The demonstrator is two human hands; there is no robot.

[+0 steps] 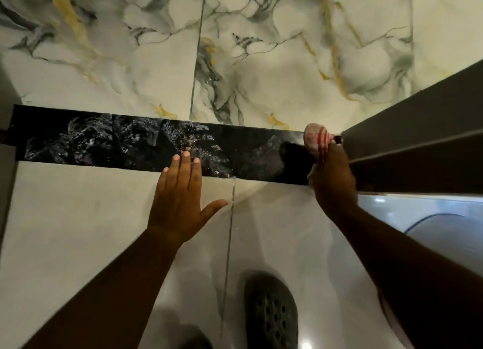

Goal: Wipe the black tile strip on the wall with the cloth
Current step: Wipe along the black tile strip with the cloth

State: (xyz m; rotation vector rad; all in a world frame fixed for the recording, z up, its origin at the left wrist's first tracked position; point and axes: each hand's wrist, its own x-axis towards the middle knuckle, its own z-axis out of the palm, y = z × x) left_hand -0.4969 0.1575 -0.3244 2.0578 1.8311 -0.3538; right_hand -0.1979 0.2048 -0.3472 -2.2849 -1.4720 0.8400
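Observation:
A black tile strip (125,142) with pale mottled marks runs across the wall between marbled tiles above and plain cream tiles below. My right hand (333,181) is shut on a bunched white cloth with red stripes (317,139), pressed against the strip's right end beside a dark frame. My left hand (180,197) lies flat and open on the wall, fingers spread. Its fingertips overlap the strip's lower edge near the middle.
A dark door or cabinet frame (418,129) juts out at the right, touching the strip's end. A white fixture (431,218) sits below it. A dark perforated clog (271,312) stands on the glossy floor beneath. A grey edge (6,181) borders the left.

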